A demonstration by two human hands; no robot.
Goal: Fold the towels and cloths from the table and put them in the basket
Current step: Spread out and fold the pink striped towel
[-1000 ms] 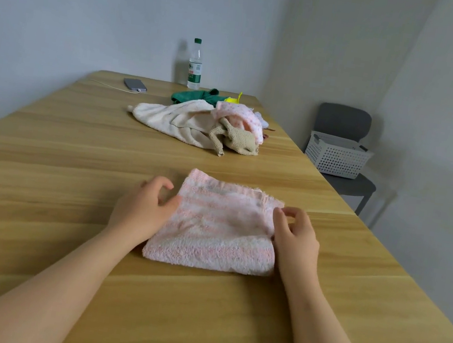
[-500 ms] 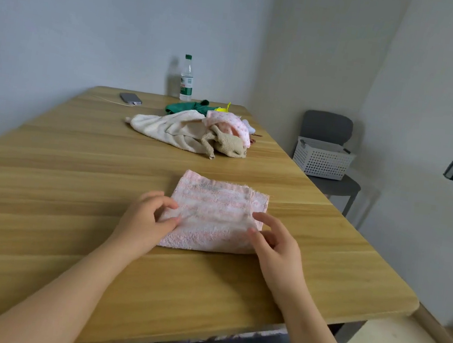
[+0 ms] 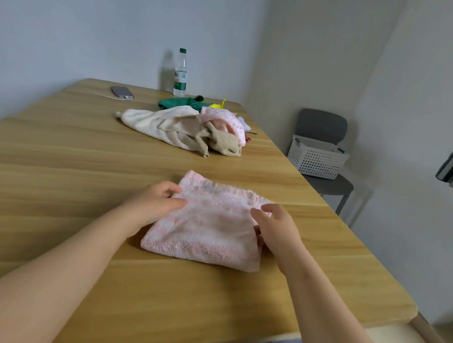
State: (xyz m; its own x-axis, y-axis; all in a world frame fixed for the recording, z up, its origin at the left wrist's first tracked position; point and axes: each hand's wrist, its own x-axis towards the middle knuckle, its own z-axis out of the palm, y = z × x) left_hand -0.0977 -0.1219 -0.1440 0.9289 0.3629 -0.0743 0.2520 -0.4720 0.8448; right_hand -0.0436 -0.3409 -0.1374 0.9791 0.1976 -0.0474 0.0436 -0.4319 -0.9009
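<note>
A folded pink terry towel [image 3: 211,227] lies on the near part of the light wooden tabletop [image 3: 51,174]. The left hand [image 3: 156,202] pinches its left edge and the right hand [image 3: 278,232] grips its right edge. A white perforated plastic basket [image 3: 317,157] sits on a grey chair [image 3: 329,183] to the right, well apart from the towel.

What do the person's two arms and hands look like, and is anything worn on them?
Both arms are bare down to the picture's lower edge: no sleeve shows on the left forearm or the right forearm. The left hand and the right hand wear no glove, and no ring, watch or bracelet is visible on the sides that the camera sees.
</note>
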